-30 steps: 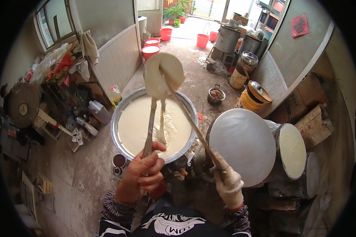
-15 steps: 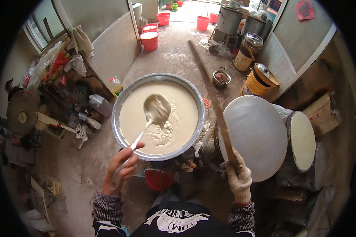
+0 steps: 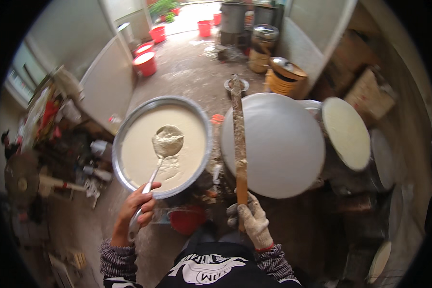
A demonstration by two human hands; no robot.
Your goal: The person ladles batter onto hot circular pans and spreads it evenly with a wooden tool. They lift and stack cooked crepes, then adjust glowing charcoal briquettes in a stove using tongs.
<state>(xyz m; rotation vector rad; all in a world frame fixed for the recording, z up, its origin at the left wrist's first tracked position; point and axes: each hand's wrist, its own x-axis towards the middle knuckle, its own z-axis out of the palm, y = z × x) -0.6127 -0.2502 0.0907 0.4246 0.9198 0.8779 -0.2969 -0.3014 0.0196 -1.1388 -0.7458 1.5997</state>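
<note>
My bare left hand [image 3: 138,211] is closed round the handle of a metal ladle [image 3: 168,140]. Pale batter coats the ladle's bowl, which hangs over a wide metal pot [image 3: 116,152] of thick cream-coloured batter [image 3: 137,149]. My right hand [image 3: 252,218], in a knitted work glove, grips the lower end of a long flat wooden stick [image 3: 238,139]. The stick points away from me across the left part of a large round grey griddle [image 3: 283,144]. Whether its edge touches the surface I cannot tell.
Right of the griddle is another round plate [image 3: 345,133] covered with a pale yellowish layer. A red bucket [image 3: 188,220] stands near my legs. Farther off are a lidded yellow drum [image 3: 281,79] and red buckets, one [image 3: 145,64] with pale contents. Clutter lines the left wall.
My view has turned to the right. The stick has come from a slanted position beside the griddle to nearly straight over its left part. The ladle is still over the batter.
</note>
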